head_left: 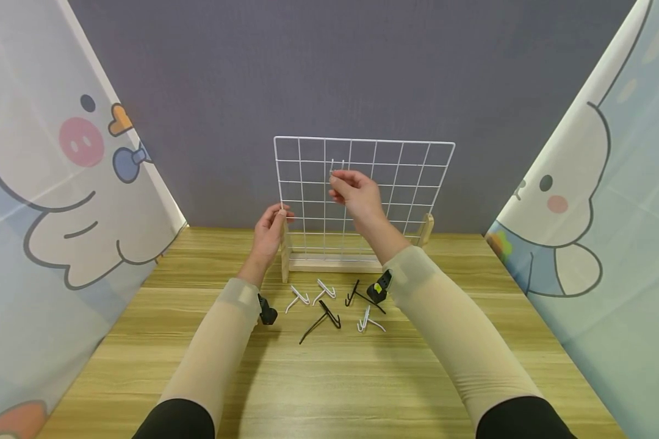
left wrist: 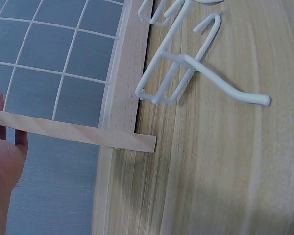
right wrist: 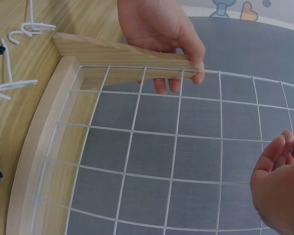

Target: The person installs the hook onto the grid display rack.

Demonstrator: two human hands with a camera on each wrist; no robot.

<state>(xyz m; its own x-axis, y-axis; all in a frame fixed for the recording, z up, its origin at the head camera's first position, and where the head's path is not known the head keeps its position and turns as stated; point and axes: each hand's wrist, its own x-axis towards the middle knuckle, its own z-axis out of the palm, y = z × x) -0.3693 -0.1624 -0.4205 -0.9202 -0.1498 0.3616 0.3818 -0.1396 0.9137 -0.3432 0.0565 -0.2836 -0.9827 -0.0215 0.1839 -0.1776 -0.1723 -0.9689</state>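
Note:
A white wire grid (head_left: 362,141) stands upright in a wooden base (head_left: 335,266). My left hand (head_left: 268,235) grips the grid's left edge at the top of the wooden side post (right wrist: 122,53), its thumb on the near side and fingers behind. My right hand (head_left: 359,198) is in front of the grid, left of its middle and in its upper part, pinching a small white hook (head_left: 332,163) whose two prongs rise above the fingertips near a horizontal wire. Whether the prongs touch the wire, I cannot tell; the fingers hide the rest of the hook.
On the table before the base lie white hooks (head_left: 299,297) and black hooks (head_left: 323,320), several in all. A white hook (left wrist: 225,85) shows close up in the left wrist view. The right wooden post (head_left: 426,230) stands at the grid's other side. Printed cloths hang left and right.

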